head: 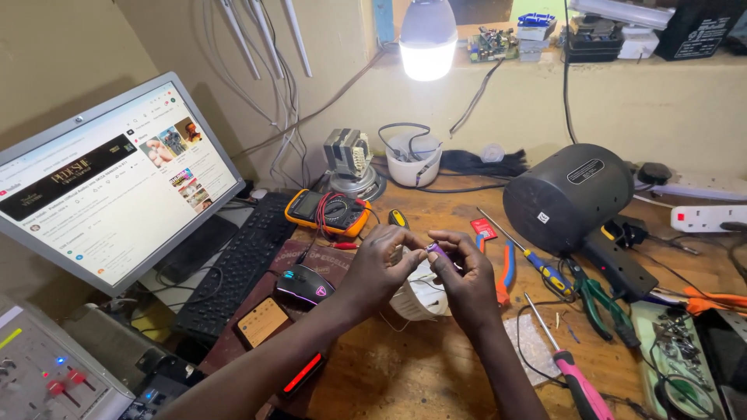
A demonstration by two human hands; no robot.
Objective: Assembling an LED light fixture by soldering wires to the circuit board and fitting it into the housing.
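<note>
My left hand (379, 268) and my right hand (464, 274) meet above the wooden bench, fingertips pinching one small purple part (436, 250) between them. Just below the hands sits a white ribbed bulb housing (418, 299) with thin wires trailing from it. Whether the wires join the purple part is hidden by my fingers.
A monitor (109, 183), keyboard (237, 268) and lit mouse (303, 286) fill the left. An orange multimeter (327, 211), a black cylinder (568, 198), pliers (595, 295), screwdrivers (572, 373) and a power strip (708, 218) lie around. A glowing bulb (427, 39) hangs at the back.
</note>
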